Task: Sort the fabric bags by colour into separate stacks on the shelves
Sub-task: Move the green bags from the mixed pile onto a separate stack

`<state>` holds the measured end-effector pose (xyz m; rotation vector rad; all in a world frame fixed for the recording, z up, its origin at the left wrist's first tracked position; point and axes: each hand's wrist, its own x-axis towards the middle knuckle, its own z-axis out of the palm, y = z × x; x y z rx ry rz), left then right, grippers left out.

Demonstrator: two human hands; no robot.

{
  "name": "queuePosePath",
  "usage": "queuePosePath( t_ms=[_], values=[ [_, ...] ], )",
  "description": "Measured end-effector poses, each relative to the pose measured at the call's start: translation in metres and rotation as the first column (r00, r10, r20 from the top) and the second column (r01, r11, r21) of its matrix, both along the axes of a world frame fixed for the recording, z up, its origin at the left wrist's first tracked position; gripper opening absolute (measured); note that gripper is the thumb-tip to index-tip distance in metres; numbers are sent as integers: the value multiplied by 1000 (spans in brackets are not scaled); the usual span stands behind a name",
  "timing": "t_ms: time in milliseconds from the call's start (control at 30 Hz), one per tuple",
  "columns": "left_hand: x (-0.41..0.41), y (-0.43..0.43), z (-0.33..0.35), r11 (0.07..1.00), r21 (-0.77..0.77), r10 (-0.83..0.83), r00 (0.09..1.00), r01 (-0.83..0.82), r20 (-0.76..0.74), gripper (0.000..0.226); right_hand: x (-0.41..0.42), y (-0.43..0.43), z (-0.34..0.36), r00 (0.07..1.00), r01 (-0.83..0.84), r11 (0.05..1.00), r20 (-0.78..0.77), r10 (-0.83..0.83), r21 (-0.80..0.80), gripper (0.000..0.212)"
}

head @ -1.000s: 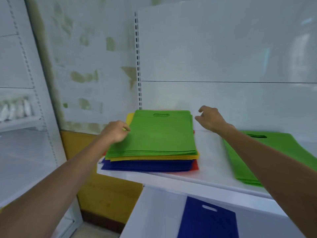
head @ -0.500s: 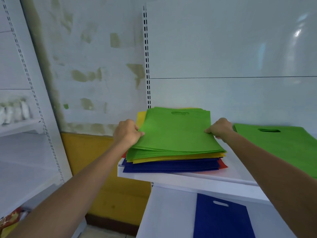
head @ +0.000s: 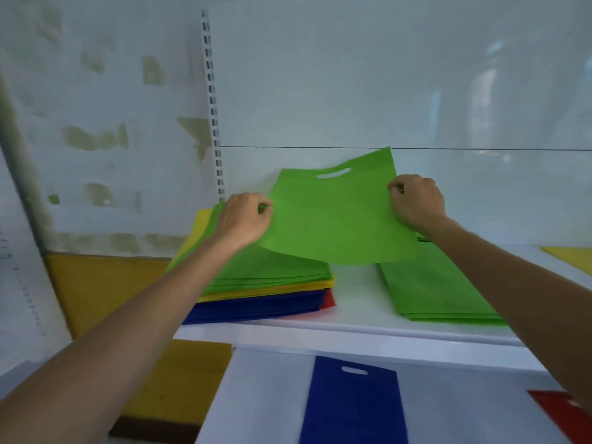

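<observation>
The green fabric bag point(head: 339, 219) hangs in the air between your hands, tilted with its cut-out handle at the far, higher end and its near edge sagging. Your left hand point(head: 245, 217) pinches its left edge with curled fingers, and your right hand point(head: 416, 201) pinches its right edge the same way. The bag is above the gap between two piles on the upper shelf point(head: 352, 302). On the left lies the mixed stack point(head: 266, 283), green on top, then yellow, then blue, with a red corner at the bottom. On the right lies the green stack point(head: 439, 290). A yellow bag point(head: 573, 256) lies at the far right of that shelf. On the lower shelf point(head: 266, 395), nearer you, lie a blue bag point(head: 350, 408) and, to the right, a red bag point(head: 563, 411).
</observation>
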<state>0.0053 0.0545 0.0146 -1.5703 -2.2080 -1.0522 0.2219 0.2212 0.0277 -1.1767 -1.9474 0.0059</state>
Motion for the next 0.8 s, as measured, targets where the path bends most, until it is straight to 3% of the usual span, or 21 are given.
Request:
queuePosePath(
  t_ms=[133, 300, 500, 667, 800],
  values=[
    [59, 41, 3, 995, -74, -69, 997, 68, -18, 32, 72, 24, 8, 979, 69, 998, 194, -67, -5, 33],
    [125, 81, -4, 989, -118, -95, 994, 90, -45, 33, 148, 55, 6, 941, 128, 989, 325, -98, -73, 38],
    [175, 100, -39, 976, -216, -9, 996, -11, -92, 27, 196, 90, -32, 904, 110, 962, 426, 7, -251, 40],
    [200, 98, -77, 937, -341, 38, 993, -73, -108, 27, 205, 109, -78, 804, 148, 910, 584, 117, -386, 44],
    [201, 98, -87, 934, -355, 44, 999, -44, -8, 26, 206, 112, -93, 815, 136, 887, 558, 153, -441, 44]
  ],
)
